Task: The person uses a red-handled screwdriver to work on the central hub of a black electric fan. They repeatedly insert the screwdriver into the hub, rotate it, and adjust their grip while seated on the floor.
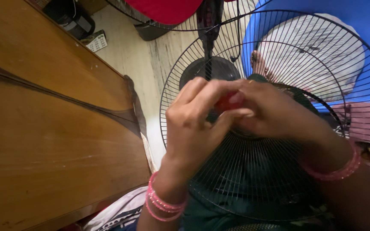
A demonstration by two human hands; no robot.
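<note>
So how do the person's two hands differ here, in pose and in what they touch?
The left hand shows its back to the camera, with fingers curled up over a small red part at the hub of the wire fan guard; the right hand comes in from the side, its fingertips meeting that part. The left wrist wears several stacked pink bangles, while the right wrist shows a thinner band of them. Both pinch the same red part.

Two hands meet at the hub of a wire fan guard (275, 171), the left hand (193, 124) beside the right hand (275, 111), a small cap (228, 102) pinched between them; a wooden panel (43, 128) stands to the left; a fan base (208, 70) sits on the floor (146, 55) behind the guard.
</note>
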